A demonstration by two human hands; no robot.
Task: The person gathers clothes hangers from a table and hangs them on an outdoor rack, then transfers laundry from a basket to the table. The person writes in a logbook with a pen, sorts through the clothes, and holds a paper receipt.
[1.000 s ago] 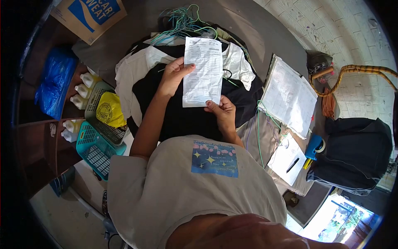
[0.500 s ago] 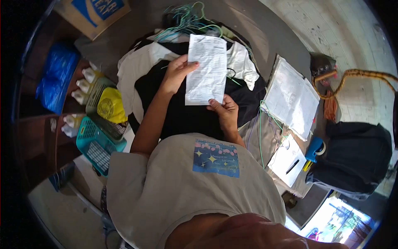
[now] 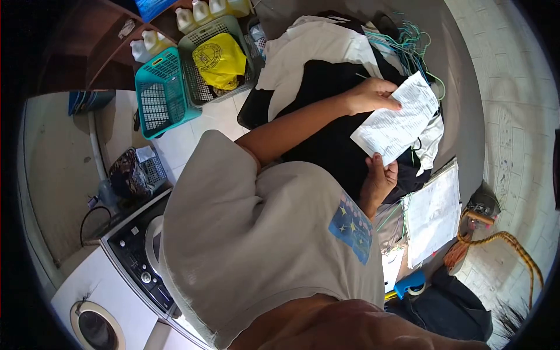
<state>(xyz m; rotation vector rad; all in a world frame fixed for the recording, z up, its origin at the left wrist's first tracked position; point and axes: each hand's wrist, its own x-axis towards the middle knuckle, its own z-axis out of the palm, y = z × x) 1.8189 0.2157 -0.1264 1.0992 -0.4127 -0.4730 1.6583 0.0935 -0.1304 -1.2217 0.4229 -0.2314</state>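
Note:
A printed white paper slip [image 3: 399, 119] is held tilted over a heap of dark and white clothes [image 3: 326, 99]. My left hand [image 3: 373, 97] pinches its upper left edge, with the thumb on top. My right hand [image 3: 380, 179] grips the lower edge between thumb and fingers. Green and blue wire hangers [image 3: 411, 44] lie beyond the slip, at the far side of the clothes. An open notebook [image 3: 433, 216] with written pages rests to the right of my right hand.
A teal basket [image 3: 166, 93] and a grey-green basket holding a yellow bag [image 3: 220, 61] stand at the left, near shelves with plastic bottles [image 3: 201, 13]. White front-loading machines [image 3: 111, 291] are at lower left. A blue tape dispenser [image 3: 410, 284] and a black bag [image 3: 452, 309] lie at lower right.
The view has turned left, bringing the machines into sight and shifting the clothes and hands rightward. The slip, still in both hands, now appears more tilted.

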